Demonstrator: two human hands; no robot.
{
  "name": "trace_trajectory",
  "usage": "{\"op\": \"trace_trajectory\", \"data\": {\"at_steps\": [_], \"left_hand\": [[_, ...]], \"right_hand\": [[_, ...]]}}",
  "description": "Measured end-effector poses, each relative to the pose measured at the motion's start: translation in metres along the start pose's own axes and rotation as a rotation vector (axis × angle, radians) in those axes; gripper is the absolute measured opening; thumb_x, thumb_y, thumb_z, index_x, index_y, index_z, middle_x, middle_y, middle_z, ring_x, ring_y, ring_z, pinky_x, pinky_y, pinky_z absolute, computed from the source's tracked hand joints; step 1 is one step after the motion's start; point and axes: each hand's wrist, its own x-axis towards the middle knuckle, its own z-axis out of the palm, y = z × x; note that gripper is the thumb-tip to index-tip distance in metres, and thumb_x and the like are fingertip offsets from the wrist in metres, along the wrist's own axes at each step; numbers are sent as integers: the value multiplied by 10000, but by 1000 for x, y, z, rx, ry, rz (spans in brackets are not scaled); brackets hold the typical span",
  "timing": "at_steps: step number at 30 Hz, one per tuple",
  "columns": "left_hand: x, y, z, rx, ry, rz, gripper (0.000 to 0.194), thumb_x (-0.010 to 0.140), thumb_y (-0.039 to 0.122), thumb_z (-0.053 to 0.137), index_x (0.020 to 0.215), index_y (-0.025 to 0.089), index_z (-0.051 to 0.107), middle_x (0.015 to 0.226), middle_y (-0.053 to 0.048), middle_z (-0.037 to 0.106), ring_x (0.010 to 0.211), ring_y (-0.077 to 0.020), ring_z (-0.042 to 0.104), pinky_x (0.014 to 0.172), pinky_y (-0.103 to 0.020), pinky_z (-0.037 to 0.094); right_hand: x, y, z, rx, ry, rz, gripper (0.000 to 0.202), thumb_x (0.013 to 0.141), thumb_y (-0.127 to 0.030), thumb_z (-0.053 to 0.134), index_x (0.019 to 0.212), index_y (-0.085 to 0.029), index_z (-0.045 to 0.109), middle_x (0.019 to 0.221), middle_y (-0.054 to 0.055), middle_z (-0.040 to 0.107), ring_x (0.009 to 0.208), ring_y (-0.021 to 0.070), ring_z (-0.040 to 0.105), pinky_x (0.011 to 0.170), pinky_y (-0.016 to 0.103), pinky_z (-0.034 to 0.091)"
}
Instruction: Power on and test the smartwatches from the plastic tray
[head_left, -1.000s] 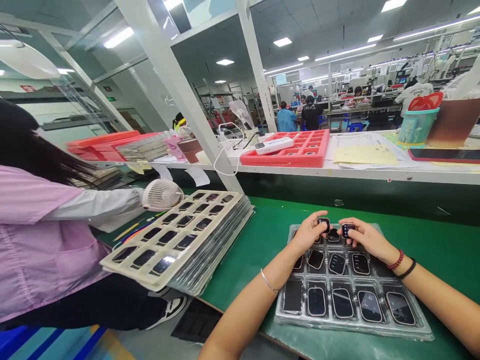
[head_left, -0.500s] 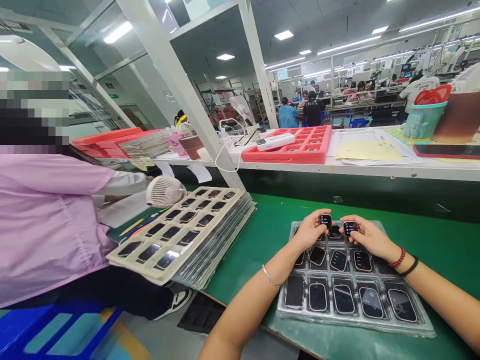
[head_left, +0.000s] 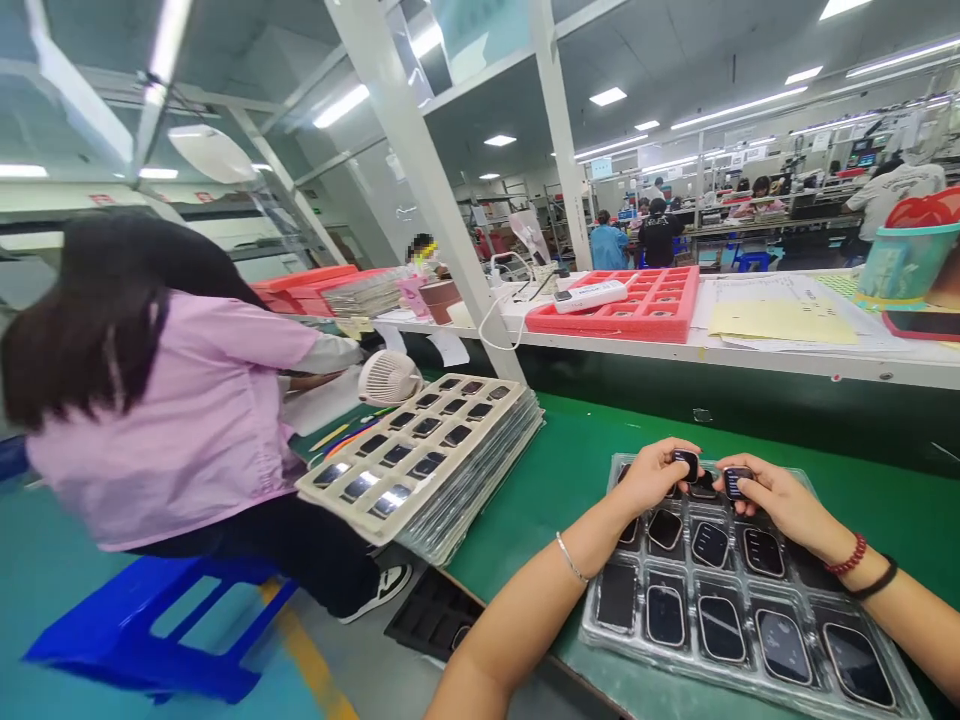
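My left hand (head_left: 660, 474) pinches a small watch (head_left: 685, 463) with a lit screen, above the back row of a clear plastic tray (head_left: 626, 637). Just to its right, my right hand (head_left: 780, 503) grips a second watch (head_left: 737, 484), its screen also lit with lines of text. The two watches are apart. Below them, the tray holds several more square watch faces in compartments, among them a dark one (head_left: 721, 628) in the front row. Some compartments at the right are partly covered by my right hand and wrist.
A tall stack of trays (head_left: 487, 470) with watch faces stands left of my arms, near a white fan (head_left: 390, 377). A person in pink (head_left: 202, 400) leans over the bench at the left. A red foam tray (head_left: 652, 325) lies on the shelf.
The view has turned left, so the bench, trays and hands appear farther right and slightly lower. Both hands still hold their watches. More of the neighbouring person and the blue stool shows.
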Motion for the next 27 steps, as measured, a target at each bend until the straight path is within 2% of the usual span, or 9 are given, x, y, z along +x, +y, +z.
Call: {"op": "trace_trajectory", "data": {"at_steps": [7, 12, 22, 27], "left_hand": [[1, -5, 1, -18, 5, -4, 293, 698, 138, 547, 985, 121, 605, 748, -43, 648, 518, -78, 522, 558, -227, 426], [-1, -1, 3, -11, 7, -11, 278, 703, 125, 534, 971, 121, 607, 740, -44, 644, 500, -81, 515, 548, -235, 419], [0, -2, 1, 0, 1, -6, 289, 706, 114, 518, 983, 126, 599, 754, -43, 649, 509, -78, 523, 546, -218, 412], [0, -1, 0, 4, -13, 12, 263, 717, 123, 520, 969, 131, 596, 770, -44, 652, 509, -75, 521, 546, -217, 408]], "right_hand": [[3, 12, -6, -56, -13, 36, 398, 846, -476, 518, 1142, -212, 543, 1002, 106, 653, 657, 194, 583, 599, 341, 494], [4, 19, -9, -29, -16, 41, 376, 850, -471, 526, 1139, -231, 549, 1003, 93, 663, 658, 187, 578, 596, 323, 492], [1, 3, -3, -69, -16, 28, 460, 847, -523, 496, 1172, -199, 527, 1008, 94, 648, 654, 170, 583, 614, 324, 491], [1, 2, -1, -54, -22, 8, 378, 865, -457, 477, 1138, -198, 518, 975, 80, 644, 648, 156, 573, 613, 322, 484]]}}
